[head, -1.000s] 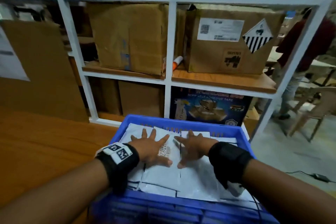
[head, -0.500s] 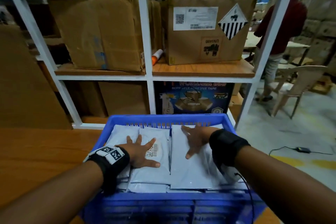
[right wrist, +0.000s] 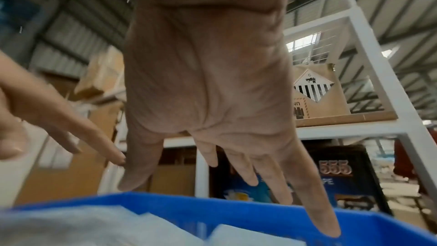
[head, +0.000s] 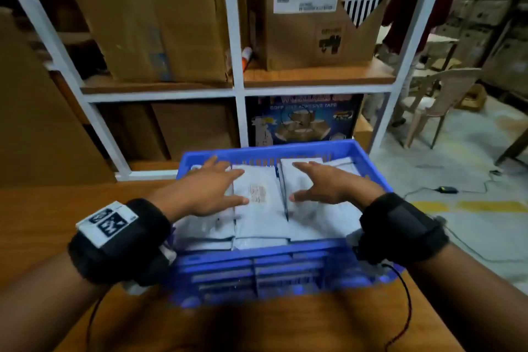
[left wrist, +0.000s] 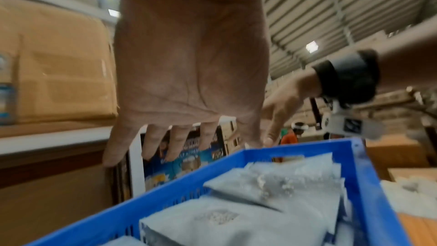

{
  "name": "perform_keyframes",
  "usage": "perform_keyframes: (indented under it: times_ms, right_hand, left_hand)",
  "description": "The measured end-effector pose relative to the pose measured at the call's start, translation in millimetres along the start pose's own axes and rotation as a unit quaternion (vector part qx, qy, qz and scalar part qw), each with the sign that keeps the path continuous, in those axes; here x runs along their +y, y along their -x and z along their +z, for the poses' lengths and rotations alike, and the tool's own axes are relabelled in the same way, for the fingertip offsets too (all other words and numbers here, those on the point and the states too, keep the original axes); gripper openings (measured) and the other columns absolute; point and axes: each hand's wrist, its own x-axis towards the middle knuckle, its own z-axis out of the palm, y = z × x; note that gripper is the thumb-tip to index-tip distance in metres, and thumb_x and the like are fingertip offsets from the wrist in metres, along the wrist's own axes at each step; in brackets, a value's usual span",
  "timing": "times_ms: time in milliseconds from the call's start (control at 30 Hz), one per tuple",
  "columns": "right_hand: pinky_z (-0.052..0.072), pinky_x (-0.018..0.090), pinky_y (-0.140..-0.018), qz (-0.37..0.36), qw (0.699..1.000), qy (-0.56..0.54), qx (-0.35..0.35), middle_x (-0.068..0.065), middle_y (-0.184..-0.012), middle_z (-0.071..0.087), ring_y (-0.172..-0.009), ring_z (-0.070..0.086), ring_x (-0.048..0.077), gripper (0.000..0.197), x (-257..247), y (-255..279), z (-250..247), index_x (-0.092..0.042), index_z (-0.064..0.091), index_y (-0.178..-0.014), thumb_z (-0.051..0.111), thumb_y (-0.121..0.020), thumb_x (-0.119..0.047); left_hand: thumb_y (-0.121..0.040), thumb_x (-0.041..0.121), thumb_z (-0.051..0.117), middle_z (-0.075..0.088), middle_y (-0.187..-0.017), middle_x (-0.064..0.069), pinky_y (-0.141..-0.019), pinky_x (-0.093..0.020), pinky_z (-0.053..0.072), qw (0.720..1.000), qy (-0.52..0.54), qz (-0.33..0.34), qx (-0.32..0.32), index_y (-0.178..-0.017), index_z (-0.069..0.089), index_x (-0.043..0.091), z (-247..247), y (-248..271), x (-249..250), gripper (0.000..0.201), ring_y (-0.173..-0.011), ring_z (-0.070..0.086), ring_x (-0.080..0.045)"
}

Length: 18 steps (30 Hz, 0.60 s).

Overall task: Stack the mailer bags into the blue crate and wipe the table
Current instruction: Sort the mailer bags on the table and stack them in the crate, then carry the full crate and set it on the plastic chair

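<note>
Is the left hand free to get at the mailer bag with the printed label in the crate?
Probably yes: the left hand is open, holds nothing, and hovers beside the labelled mailer bag, which lies uncovered atop the blue crate.

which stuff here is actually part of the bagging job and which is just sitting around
Part of the job:
- mailer bags, stacked inside the crate
- blue crate
- wooden table under it
- left hand and right hand, open above the bags

Just sitting around:
- cardboard boxes on the white shelf
- tape box
- plastic chair
</note>
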Motion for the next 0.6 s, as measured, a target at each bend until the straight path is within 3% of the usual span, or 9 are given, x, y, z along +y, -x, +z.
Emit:
perform_keyframes:
  times_ms: [100, 200, 267, 333, 433, 533, 600]
  right_hand:
    - [0.028, 0.038, -0.113, 0.013, 0.998, -0.061, 0.024, 0.012, -0.161, 0.017, -0.145, 0.027, 0.028, 0.084, -24, 31, 45, -0.025, 0.024, -0.154, 0.062, -0.087, -0.057]
    - [0.041, 0.043, -0.103, 0.052, 0.993, -0.008, 0.101, 0.013, -0.153, 0.032, -0.136, 0.038, 0.031, 0.055, -37, 49, 100, -0.027, 0.049, -0.14, 0.043, -0.095, -0.058]
    - [0.046, 0.042, -0.092, 0.064, 0.981, 0.056, 0.174, 0.014, -0.148, 0.042, -0.131, 0.044, 0.031, 0.059, -43, 54, 124, -0.029, 0.065, -0.122, 0.02, -0.093, -0.055]
    - [0.043, 0.042, -0.092, 0.092, 0.971, 0.066, 0.21, 0.014, -0.148, 0.044, -0.13, 0.046, 0.031, 0.066, -42, 54, 133, -0.031, 0.069, -0.115, 0.013, -0.085, -0.051]
    - [0.033, 0.047, -0.102, 0.154, 0.956, 0.063, 0.243, 0.01, -0.147, 0.048, -0.132, 0.045, 0.029, 0.059, -32, 60, 139, -0.034, 0.071, -0.106, 0.019, -0.081, -0.047]
    - [0.027, 0.046, -0.105, 0.18, 0.942, 0.056, 0.279, 0.009, -0.143, 0.052, -0.129, 0.047, 0.027, 0.043, -18, 77, 146, -0.034, 0.072, -0.099, 0.032, -0.086, -0.042]
    - [0.024, 0.044, -0.104, 0.191, 0.936, 0.048, 0.292, 0.008, -0.143, 0.053, -0.129, 0.047, 0.026, 0.037, -9, 89, 149, -0.034, 0.072, -0.099, 0.037, -0.087, -0.04]
  left_hand:
    - [-0.091, 0.062, 0.047, 0.013, -0.162, -0.012, -0.119, -0.052, 0.015, 0.992, 0.031, -0.066, 0.103, -0.154, 0.024, 0.026, 39, 28, -35, 0.076, -0.149, 0.004, -0.036]
    - [-0.086, 0.068, 0.045, 0.032, -0.152, -0.021, -0.112, -0.054, 0.028, 0.967, 0.171, -0.137, 0.132, -0.153, 0.024, 0.021, 94, 41, -66, 0.084, -0.138, 0.03, -0.042]
    - [-0.089, 0.053, 0.056, 0.04, -0.146, -0.021, -0.105, -0.051, 0.038, 0.939, 0.281, -0.154, 0.125, -0.152, 0.025, 0.017, 118, 43, -66, 0.079, -0.13, 0.042, -0.043]
    - [-0.092, 0.034, 0.061, 0.037, -0.148, -0.021, -0.105, -0.048, 0.039, 0.924, 0.31, -0.176, 0.135, -0.154, 0.023, 0.017, 127, 42, -57, 0.074, -0.131, 0.042, -0.042]
    - [-0.094, 0.026, 0.061, 0.029, -0.153, -0.017, -0.108, -0.044, 0.035, 0.911, 0.338, -0.178, 0.157, -0.156, 0.014, 0.019, 131, 45, -36, 0.079, -0.134, 0.039, -0.039]
    - [-0.096, 0.02, 0.058, 0.019, -0.161, -0.012, -0.113, -0.04, 0.029, 0.89, 0.382, -0.18, 0.175, -0.157, 0.002, 0.018, 137, 55, -11, 0.083, -0.14, 0.032, -0.035]
    - [-0.096, 0.014, 0.055, 0.025, -0.159, -0.013, -0.109, -0.041, 0.033, 0.869, 0.415, -0.196, 0.185, -0.157, -0.002, 0.019, 139, 62, 4, 0.084, -0.137, 0.038, -0.039]
